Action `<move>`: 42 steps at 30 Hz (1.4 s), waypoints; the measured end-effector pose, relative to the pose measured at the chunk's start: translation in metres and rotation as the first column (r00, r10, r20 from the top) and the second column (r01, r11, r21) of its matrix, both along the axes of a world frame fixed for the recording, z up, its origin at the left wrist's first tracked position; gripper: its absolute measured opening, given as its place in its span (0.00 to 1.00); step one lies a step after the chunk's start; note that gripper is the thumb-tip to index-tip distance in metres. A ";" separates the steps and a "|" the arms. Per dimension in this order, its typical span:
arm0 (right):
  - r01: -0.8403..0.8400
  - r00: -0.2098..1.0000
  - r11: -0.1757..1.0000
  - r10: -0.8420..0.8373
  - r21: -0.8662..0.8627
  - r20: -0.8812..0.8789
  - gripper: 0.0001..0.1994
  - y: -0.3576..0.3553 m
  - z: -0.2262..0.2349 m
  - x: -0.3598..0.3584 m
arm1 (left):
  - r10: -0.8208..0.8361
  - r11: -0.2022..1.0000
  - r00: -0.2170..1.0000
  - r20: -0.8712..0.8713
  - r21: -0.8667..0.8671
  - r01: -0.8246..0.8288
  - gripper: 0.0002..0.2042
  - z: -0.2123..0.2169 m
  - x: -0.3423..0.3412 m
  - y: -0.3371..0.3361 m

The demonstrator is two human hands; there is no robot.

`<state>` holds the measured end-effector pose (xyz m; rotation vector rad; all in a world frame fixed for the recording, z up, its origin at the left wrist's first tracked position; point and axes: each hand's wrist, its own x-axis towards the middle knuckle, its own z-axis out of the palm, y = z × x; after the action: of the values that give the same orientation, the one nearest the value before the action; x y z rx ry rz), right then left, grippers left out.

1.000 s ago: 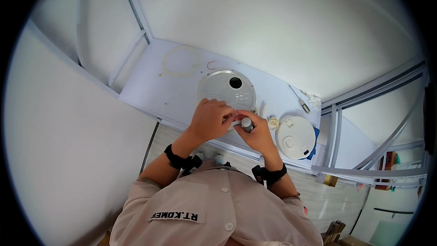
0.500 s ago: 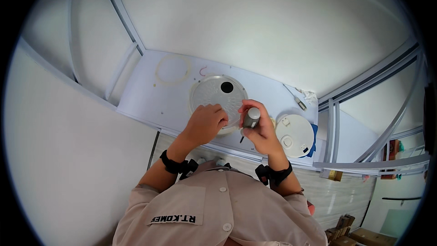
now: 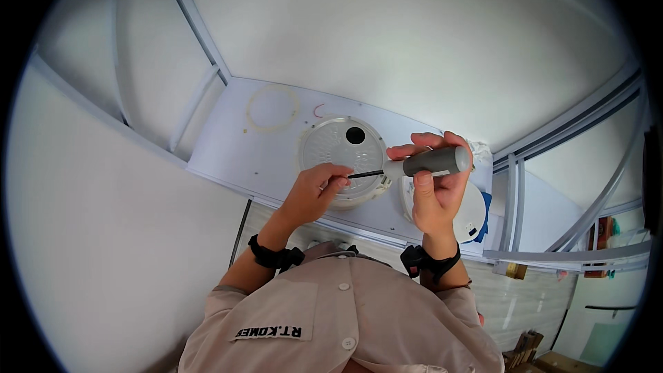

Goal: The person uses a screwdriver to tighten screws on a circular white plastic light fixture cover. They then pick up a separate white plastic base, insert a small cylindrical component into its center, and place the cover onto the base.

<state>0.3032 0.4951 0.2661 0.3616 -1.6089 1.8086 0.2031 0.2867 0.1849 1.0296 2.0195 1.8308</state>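
Observation:
My right hand [image 3: 442,190] is closed round the grey handle of a screwdriver [image 3: 431,161], its dark shaft pointing left. At the tip of that shaft, the thumb and fingers of my left hand [image 3: 314,190] are pinched together. Whatever sits between them is too small to make out. Both hands are raised over a round, shallow metal housing [image 3: 321,145] with ribbed marks and a black round spot [image 3: 355,135]. Part of the housing's near side is hidden by my left hand. Behind my right wrist, a white round cover [image 3: 466,207] is partly covered from view.
A pale ring [image 3: 248,112] lies at the table's far left, with a short red wire [image 3: 318,110] beside it. Small screws are scattered about. A blue cloth [image 3: 487,211] shows under the white cover. White frame posts [image 3: 511,200] bound the right side.
The screwdriver has swung from upright to nearly level, its tip now at my left fingertips. My right hand has moved right and turned.

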 end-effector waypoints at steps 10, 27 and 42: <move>0.053 0.998 0.998 -0.054 -0.043 -0.032 0.34 0.001 -0.004 -0.008 | 0.013 0.999 1.000 0.014 -0.037 -0.012 0.07 0.000 -0.007 -0.007; 0.036 0.999 0.984 -0.040 -0.174 -0.021 0.34 0.008 -0.004 -0.008 | -0.058 0.990 0.992 0.108 0.135 0.043 0.07 -0.016 -0.010 -0.008; -0.049 0.985 0.992 0.028 0.120 0.172 0.35 -0.015 -0.016 -0.003 | -0.154 0.976 0.802 -0.577 -0.217 0.031 0.19 -0.001 -0.007 0.002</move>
<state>0.2998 0.4799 0.2502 0.3027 -1.8494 1.8138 0.1966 0.2888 0.1835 1.7687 2.3555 1.3123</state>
